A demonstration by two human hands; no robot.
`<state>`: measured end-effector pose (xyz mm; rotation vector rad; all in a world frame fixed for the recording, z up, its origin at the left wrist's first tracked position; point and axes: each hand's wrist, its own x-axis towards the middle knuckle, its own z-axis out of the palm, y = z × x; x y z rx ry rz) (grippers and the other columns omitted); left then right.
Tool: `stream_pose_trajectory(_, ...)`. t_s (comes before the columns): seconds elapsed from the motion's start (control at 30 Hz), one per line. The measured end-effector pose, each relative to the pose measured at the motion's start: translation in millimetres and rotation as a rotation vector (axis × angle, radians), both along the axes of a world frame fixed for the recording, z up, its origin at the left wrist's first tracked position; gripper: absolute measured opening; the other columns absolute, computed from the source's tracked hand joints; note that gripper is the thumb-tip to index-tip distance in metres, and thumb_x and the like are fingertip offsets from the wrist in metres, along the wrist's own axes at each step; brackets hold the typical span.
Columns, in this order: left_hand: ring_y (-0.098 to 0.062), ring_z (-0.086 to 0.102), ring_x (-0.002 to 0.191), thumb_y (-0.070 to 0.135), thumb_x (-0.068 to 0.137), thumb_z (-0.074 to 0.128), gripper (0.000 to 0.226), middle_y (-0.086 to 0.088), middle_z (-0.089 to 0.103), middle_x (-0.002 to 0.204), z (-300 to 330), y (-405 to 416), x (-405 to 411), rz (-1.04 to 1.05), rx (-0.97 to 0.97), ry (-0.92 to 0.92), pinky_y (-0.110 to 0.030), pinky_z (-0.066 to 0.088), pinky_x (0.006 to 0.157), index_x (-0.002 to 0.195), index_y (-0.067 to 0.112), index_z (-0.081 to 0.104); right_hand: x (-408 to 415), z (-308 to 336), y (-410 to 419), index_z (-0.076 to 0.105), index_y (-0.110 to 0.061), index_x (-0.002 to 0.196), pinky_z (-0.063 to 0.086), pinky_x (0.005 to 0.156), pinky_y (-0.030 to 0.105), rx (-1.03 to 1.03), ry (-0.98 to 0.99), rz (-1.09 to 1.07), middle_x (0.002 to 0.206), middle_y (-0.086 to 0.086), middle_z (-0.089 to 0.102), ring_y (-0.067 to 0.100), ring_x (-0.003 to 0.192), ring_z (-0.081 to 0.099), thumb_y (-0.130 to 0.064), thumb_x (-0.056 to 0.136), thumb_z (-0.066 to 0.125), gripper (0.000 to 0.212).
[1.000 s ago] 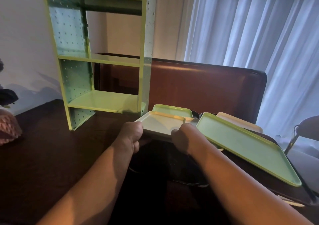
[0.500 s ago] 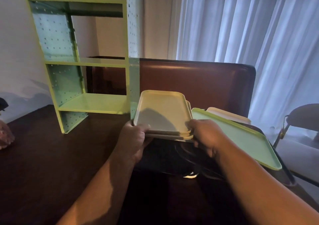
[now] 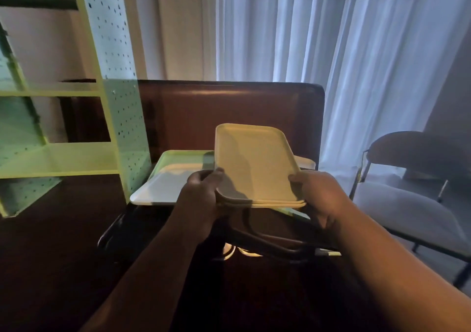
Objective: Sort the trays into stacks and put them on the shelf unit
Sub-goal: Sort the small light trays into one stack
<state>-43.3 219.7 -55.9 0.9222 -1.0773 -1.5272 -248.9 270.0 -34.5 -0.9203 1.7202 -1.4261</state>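
Observation:
A small stack of cream trays (image 3: 254,163) is held tilted up above the dark table, near edge low. My left hand (image 3: 204,194) grips its left near corner and my right hand (image 3: 318,194) grips its right near corner. Behind and below the stack lies a large green tray (image 3: 175,176), partly hidden by the stack. Another cream tray (image 3: 305,162) peeks out at the right behind the stack. The green shelf unit (image 3: 76,158) stands on the table at the left, its lower shelves bare.
Dark trays (image 3: 267,240) lie under my hands on the table (image 3: 51,255). A brown headboard-like panel (image 3: 229,107) stands behind the table. A chair with a grey seat (image 3: 407,204) is at the right, before pale curtains.
Both hands lifted the cream trays off the pile and tilted them up. The view swung right, so the shelf unit now sits further left and the chair shows.

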Motion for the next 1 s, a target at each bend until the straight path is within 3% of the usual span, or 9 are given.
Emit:
stream_pose_trajectory(0.1,-0.034,0.071,0.098,0.022,0.091,0.068,0.029,-0.018,0.068,0.115,5,-8,-11,-0.009,-0.005,-0.12,-0.049,0.061,0.081,0.116,0.011,0.058,-20,0,2,0.065,0.002,0.099,0.049,0.074,0.039,0.008,-0.133,-0.01,0.09,0.013,0.06,0.029,0.084,0.06,-0.005,0.089,0.062,0.013)
stream_pose_trajectory(0.2,-0.036,0.071,0.097,0.007,0.081,0.076,0.048,-0.019,0.065,0.115,9,-4,-23,-0.078,0.022,-0.191,-0.05,0.061,0.082,0.122,0.008,0.052,-32,2,-1,0.061,-0.007,0.086,0.056,0.061,0.03,0.066,-0.079,-0.013,0.085,0.009,0.062,0.023,0.074,0.064,-0.014,0.091,0.067,0.01)
stream_pose_trajectory(0.27,-0.038,0.072,0.096,0.016,0.073,0.082,0.063,-0.02,0.066,0.116,8,1,-31,-0.129,0.043,-0.167,-0.051,0.062,0.079,0.126,0.007,0.049,-40,-2,-4,0.061,-0.011,0.085,0.062,0.073,0.037,0.077,-0.047,-0.025,0.084,0.009,0.065,0.024,0.078,0.067,-0.023,0.092,0.069,0.016)
stream_pose_trajectory(0.33,-0.032,0.074,0.09,0.032,0.086,0.073,0.05,-0.017,0.07,0.113,8,5,-37,-0.14,0.046,-0.128,-0.045,0.063,0.071,0.124,0.007,0.053,-47,-7,-3,0.065,-0.012,0.09,0.056,0.089,0.048,0.07,-0.039,-0.03,0.093,0.014,0.069,0.031,0.091,0.069,-0.026,0.092,0.068,0.015)
stream_pose_trajectory(0.43,-0.026,0.073,0.088,0.039,0.101,0.054,0.038,-0.012,0.071,0.113,7,1,-42,-0.061,0.002,-0.164,-0.032,0.061,0.058,0.125,0.01,0.062,-56,-15,-1,0.068,-0.013,0.095,0.053,0.093,0.05,0.072,-0.072,0.007,0.102,0.018,0.071,0.034,0.094,0.068,-0.023,0.094,0.065,0.01)
stream_pose_trajectory(0.6,-0.038,0.069,0.104,0.018,0.097,0.061,0.017,-0.016,0.073,0.115,6,-8,-45,-0.054,0.046,-0.068,-0.048,0.06,0.074,0.099,0.012,0.077,-62,-17,6,0.068,-0.008,0.104,0.049,0.097,0.053,0.036,-0.225,0.045,0.103,0.02,0.069,0.038,0.095,0.065,-0.014,0.092,0.063,0.015)
stream_pose_trajectory(0.7,-0.041,0.072,0.09,0.005,0.093,0.061,0.018,-0.025,0.075,0.102,7,-3,-45,-0.093,0.118,-0.02,-0.053,0.059,0.083,0.106,-0.004,0.069,-67,-19,9,0.068,-0.005,0.113,0.046,0.102,0.06,0.058,-0.238,0.078,0.119,0.025,0.069,0.047,0.114,0.063,-0.013,0.086,0.066,0.028)
stream_pose_trajectory(0.87,-0.042,0.074,0.09,0.005,0.094,0.06,0.028,-0.028,0.073,0.106,0,-8,-46,-0.054,0.137,-0.007,-0.046,0.059,0.074,0.119,-0.005,0.063,-65,-18,10,0.067,0.0,0.099,0.051,0.095,0.053,0.092,-0.138,0.089,0.09,0.018,0.072,0.037,0.091,0.067,-0.014,0.093,0.066,0.015)
stream_pose_trajectory(1.0,-0.04,0.069,0.102,0.017,0.099,0.054,0.03,-0.025,0.071,0.11,-2,-9,-54,-0.008,0.088,-0.13,-0.05,0.057,0.088,0.12,-0.004,0.062,-65,-18,8,0.067,-0.007,0.098,0.056,0.089,0.05,0.066,-0.083,0.129,0.092,0.016,0.071,0.033,0.089,0.069,-0.009,0.092,0.067,0.007)
